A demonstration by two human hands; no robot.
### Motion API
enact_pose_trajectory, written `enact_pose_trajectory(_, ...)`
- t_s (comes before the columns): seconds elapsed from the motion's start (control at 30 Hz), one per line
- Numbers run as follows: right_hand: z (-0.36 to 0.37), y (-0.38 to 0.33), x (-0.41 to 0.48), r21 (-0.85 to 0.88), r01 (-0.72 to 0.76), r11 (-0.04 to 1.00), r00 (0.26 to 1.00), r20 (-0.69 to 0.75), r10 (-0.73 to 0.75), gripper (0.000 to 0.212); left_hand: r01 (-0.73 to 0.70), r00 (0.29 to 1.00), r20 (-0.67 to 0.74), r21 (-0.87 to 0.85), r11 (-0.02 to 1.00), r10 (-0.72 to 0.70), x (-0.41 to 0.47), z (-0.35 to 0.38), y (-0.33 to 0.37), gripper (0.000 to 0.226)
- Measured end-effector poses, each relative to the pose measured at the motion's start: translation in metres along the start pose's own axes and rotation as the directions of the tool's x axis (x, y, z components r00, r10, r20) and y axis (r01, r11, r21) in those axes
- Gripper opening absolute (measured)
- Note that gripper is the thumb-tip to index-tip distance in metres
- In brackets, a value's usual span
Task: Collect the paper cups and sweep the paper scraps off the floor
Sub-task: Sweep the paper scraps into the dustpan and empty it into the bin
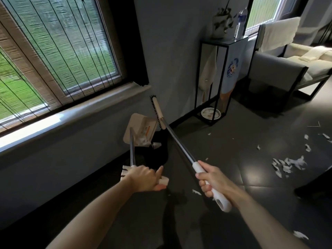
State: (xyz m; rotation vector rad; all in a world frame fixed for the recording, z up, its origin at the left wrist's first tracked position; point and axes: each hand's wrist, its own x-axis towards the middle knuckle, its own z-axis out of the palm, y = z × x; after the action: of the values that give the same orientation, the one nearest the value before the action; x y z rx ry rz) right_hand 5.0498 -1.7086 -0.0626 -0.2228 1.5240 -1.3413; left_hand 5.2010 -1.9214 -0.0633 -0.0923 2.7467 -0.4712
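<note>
Head view, 2 long-handled tools raised near the wall below the window at upper left. The left hand [143, 177] is closed round the white comb-shaped grip at the top of the dustpan [138, 130], its index finger pointing outward. The pan hangs at frame centre, tilted, directly above a black bin [159, 150]; this pose suggests that its pale contents are being tipped out. The right hand [209, 180] has its fingers wrapped round the white end-grip of the broom [179, 142], whose metal shaft runs up and left. The bristle head is lifted off the floor [233, 141] beside the pan, probably to keep it clear of the pan or to brush it out. The main cluster of paper scraps [287, 163] lies on the dark tiles at right of frame, well apart from both hands and from the broom head. 1 scrap [196, 192] shows on the floor just beside the right hand in the frame, and another [300, 235] lies at lower right. By this evidence, sweeping is only partly done.
</note>
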Motion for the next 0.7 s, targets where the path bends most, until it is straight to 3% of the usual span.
enact_pose_trajectory(0.1,-0.003,0.001,-0.001,0.005,-0.010,1.000,1.000,-0.001,0.010,0.067,0.042,0.996,0.084,-0.198,0.979,-0.026,0.006,0.007,0.012,0.086)
enact_pose_trajectory(0.2,-0.007,0.002,-0.002,0.010,-0.032,0.999,0.999,-0.021,0.033,0.066,0.050,0.986,0.164,-0.272,0.961,-0.004,0.010,0.003,0.017,0.089)
enact_pose_trajectory(0.4,-0.014,0.009,-0.004,0.022,-0.067,0.997,0.996,-0.056,0.068,0.065,0.089,0.983,0.175,-0.216,0.972,-0.052,0.015,0.002,0.028,0.086)
enact_pose_trajectory(0.57,-0.018,0.006,-0.006,0.036,-0.062,0.997,0.996,-0.061,0.064,0.065,0.176,0.957,0.278,-0.313,0.933,-0.087,0.017,0.006,0.031,0.078)
enact_pose_trajectory(0.7,-0.014,0.003,-0.008,0.047,-0.044,0.998,0.997,-0.054,0.046,0.066,0.147,0.975,0.195,-0.189,0.971,-0.110,0.017,-0.003,0.036,0.070)
